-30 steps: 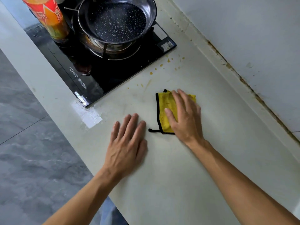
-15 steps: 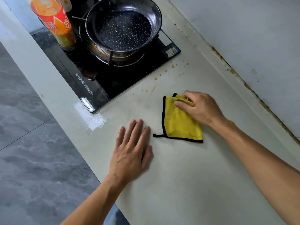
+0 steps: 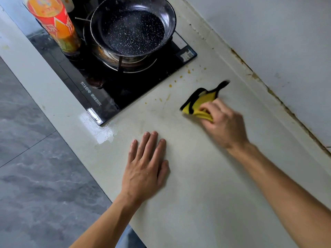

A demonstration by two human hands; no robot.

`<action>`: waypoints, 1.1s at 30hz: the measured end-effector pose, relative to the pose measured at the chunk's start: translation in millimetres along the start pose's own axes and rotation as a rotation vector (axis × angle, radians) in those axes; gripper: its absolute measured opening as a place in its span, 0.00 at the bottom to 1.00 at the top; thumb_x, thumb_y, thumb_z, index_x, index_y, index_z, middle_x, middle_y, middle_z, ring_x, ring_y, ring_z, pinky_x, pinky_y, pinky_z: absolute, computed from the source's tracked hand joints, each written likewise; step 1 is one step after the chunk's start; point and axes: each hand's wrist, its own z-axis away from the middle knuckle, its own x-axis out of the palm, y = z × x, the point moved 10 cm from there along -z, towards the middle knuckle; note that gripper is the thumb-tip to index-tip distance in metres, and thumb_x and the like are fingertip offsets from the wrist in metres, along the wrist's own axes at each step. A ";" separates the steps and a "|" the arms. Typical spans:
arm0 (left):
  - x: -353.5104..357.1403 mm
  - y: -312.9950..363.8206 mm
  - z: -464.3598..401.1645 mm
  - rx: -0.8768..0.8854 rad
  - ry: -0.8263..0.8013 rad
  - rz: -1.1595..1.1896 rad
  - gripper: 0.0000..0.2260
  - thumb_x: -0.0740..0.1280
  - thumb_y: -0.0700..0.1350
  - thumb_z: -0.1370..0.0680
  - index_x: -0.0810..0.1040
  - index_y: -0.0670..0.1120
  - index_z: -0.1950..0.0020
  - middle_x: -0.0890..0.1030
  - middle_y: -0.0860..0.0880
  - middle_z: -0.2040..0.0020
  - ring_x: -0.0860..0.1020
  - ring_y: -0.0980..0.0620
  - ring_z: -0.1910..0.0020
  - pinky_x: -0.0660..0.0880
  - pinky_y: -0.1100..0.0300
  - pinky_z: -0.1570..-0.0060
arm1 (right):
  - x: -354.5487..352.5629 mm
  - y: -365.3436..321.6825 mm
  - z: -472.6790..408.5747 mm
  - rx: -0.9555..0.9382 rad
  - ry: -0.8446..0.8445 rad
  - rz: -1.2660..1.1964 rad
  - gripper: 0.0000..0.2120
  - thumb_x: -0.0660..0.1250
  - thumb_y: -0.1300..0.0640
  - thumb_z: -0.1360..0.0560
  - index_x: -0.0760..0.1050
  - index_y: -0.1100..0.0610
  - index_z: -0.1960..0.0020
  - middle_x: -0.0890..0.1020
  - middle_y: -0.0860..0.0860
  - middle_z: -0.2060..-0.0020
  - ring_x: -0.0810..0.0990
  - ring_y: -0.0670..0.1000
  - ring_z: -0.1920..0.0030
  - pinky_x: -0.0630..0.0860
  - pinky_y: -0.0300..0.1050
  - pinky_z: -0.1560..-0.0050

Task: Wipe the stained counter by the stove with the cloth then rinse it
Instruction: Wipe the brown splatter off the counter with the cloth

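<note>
Your left hand [image 3: 145, 169] lies flat on the pale, smooth stone counter [image 3: 206, 203], fingers straight and together, bracing you in front of the black glass stove [image 3: 111, 86]. To its right, the orange-brown stain spots [image 3: 170, 85] dot the counter just beside the stove's edge, not yet wiped. Further right, your right hand [image 3: 223, 122], blurred and arched knuckles-up, pinches the soft yellow black-edged cloth [image 3: 198, 102] bunched; it looks light and limp, so gather it into a wad under your palm.
</note>
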 end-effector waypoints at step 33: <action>7.9 -1.5 1.5 0.017 0.033 -0.012 0.27 0.64 0.53 0.19 0.73 0.45 0.20 0.63 0.43 0.15 0.61 0.42 0.15 0.62 0.36 0.21 | 99.7 26.0 -61.3 0.033 -0.278 0.016 0.37 0.45 0.33 0.15 0.42 0.51 0.14 0.41 0.47 0.14 0.37 0.51 0.15 0.39 0.59 0.16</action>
